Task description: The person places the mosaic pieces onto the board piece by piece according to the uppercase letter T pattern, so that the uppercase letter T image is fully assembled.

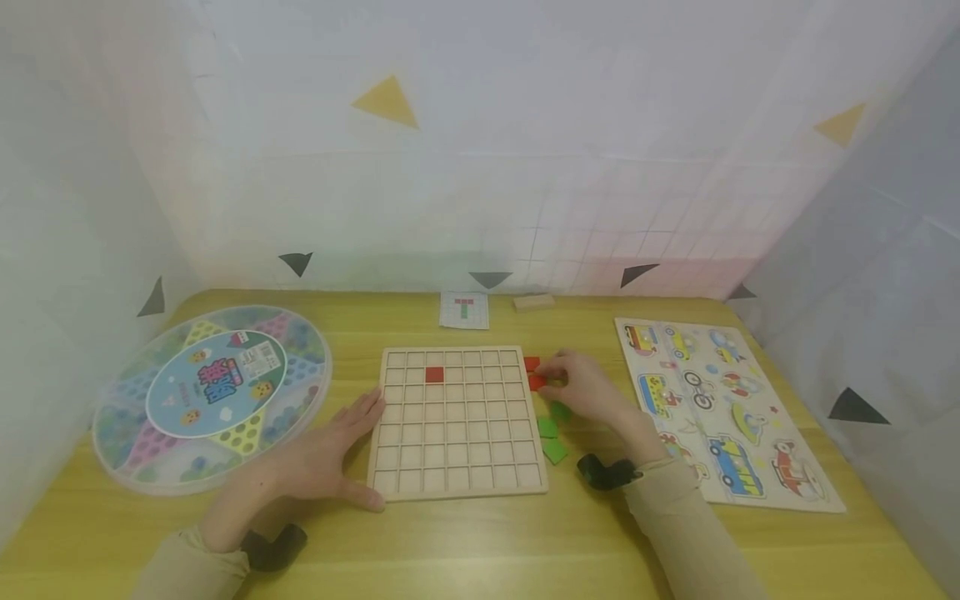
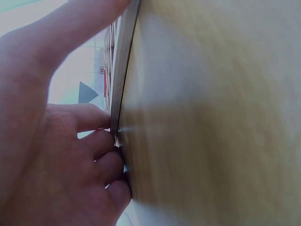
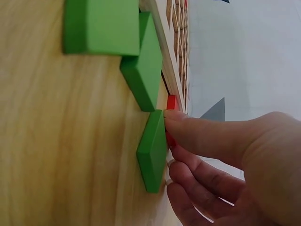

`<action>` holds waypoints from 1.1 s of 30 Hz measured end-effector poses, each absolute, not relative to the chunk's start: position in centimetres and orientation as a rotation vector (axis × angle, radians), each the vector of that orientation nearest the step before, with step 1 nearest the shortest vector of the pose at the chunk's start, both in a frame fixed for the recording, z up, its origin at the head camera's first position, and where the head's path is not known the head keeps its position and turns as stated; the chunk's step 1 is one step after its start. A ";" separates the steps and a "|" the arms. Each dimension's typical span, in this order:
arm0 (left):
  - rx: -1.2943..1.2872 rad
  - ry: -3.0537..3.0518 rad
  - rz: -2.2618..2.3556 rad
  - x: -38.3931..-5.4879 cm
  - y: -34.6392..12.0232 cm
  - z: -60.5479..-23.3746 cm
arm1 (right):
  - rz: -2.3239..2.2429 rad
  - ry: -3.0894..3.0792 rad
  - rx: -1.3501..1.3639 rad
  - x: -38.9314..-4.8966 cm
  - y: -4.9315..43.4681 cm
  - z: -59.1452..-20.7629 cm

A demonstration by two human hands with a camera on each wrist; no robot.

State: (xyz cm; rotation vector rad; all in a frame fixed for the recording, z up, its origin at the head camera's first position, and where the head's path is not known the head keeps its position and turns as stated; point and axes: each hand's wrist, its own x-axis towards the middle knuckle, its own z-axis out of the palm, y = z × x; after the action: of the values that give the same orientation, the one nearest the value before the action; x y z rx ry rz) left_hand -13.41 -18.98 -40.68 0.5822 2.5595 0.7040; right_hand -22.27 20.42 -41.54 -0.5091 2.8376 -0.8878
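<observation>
A pale wooden grid board [image 1: 456,433] lies on the table, with one red square tile [image 1: 434,375] in a cell of its second row. My left hand [image 1: 322,454] rests at the board's left edge, thumb spread toward the near corner and fingers along the side. Beyond the right edge, my right hand [image 1: 588,390] pinches a red tile [image 1: 537,382] between thumb and fingertips. Another red tile [image 1: 532,363] lies just behind it. Several green tiles, such as a near one [image 1: 554,452], lie along the board's right side; in the right wrist view one green tile [image 3: 153,153] sits beside the thumb.
A card [image 1: 464,310] with a red and green T pattern and a small wooden block [image 1: 533,303] lie at the back. A round Chinese checkers box [image 1: 217,392] stands on the left. On the right is a vehicle puzzle board [image 1: 731,417]. Pale cloth walls enclose the table.
</observation>
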 end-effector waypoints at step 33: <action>0.601 2.583 0.667 -13.4 -19.0 -40.7 | -0.830 2.907 -0.609 -22.5 20.3 -42.2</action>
State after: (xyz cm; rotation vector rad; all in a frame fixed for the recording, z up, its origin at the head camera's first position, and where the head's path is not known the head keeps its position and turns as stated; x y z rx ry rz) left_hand -13.39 -18.99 -40.73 0.6014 2.5829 0.6673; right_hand -22.47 20.29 -42.18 -0.6094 2.9073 -0.8303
